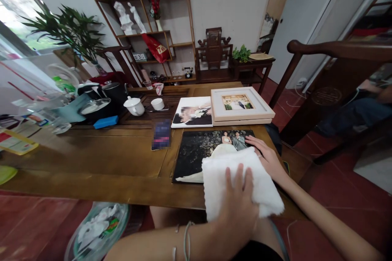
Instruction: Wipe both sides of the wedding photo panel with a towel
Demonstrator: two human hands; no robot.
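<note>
A dark photo print (196, 151) of a couple lies flat near the front edge of the wooden table (101, 159). A white folded cloth (232, 171) rests on the print's lower right part. My left hand (239, 204) lies flat on the cloth with fingers stretched out. My right hand (266, 157) rests at the print's right edge beside the cloth, fingers extended and flat.
Behind the print lie a second photo print (192, 112) and stacked pale picture frames (241, 108). A phone (161, 134), white teapot (134, 106), cup (157, 103), black pots (101, 102) and a blue cloth (105, 122) sit further left. A wooden chair (337, 73) stands right.
</note>
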